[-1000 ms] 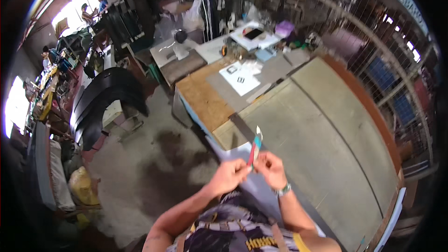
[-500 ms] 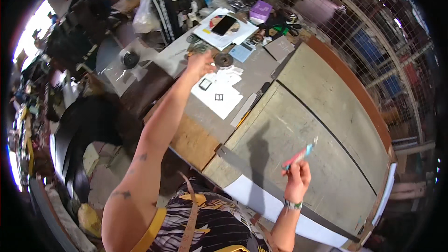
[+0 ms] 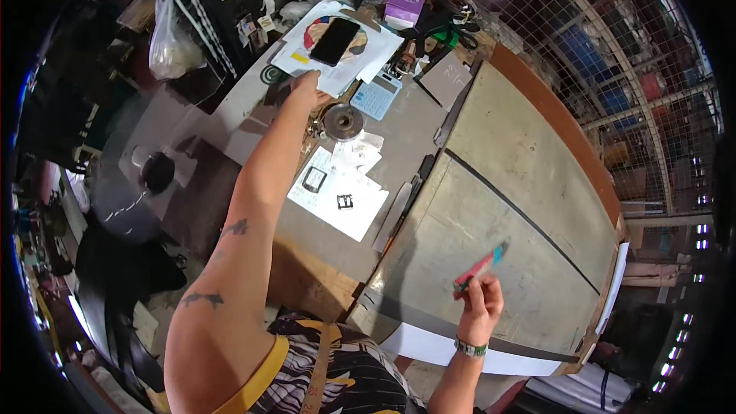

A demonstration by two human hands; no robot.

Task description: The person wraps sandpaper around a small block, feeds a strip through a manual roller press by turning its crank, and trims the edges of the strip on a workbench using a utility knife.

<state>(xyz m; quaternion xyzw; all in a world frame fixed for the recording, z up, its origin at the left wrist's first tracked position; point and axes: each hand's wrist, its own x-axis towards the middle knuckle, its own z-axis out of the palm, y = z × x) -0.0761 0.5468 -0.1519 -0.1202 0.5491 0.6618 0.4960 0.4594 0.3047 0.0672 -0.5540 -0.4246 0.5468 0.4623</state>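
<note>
My left hand (image 3: 306, 90) reaches across the table to the near edge of a stack of papers (image 3: 368, 52), on which a black phone (image 3: 335, 41) lies. Its fingers are bunched and partly hidden, so whether they hold anything does not show. Beside it sit a round metal disc (image 3: 343, 123) with a centre hole and a light blue calculator (image 3: 376, 95). My right hand (image 3: 481, 308) pinches a slim red-and-teal cutter (image 3: 479, 268) above the greenish-grey board, its teal end pointing away. Two small dark buckles, one square-framed (image 3: 345, 202) and one rounded (image 3: 313, 179), rest on white paper slips (image 3: 349, 218).
Along the board (image 3: 429, 238) lie dark-handled tools (image 3: 406, 199). A purple box (image 3: 405, 2), black scissors (image 3: 448, 34) and a brown card (image 3: 445, 81) stand at the far side. Wire mesh (image 3: 583, 38) rises at right; a plastic bag (image 3: 173, 42) hangs at left.
My left hand has moved from beside the metal disc to the papers' edge. The right hand still holds the cutter, now slightly lower in view. The whole view has shifted.
</note>
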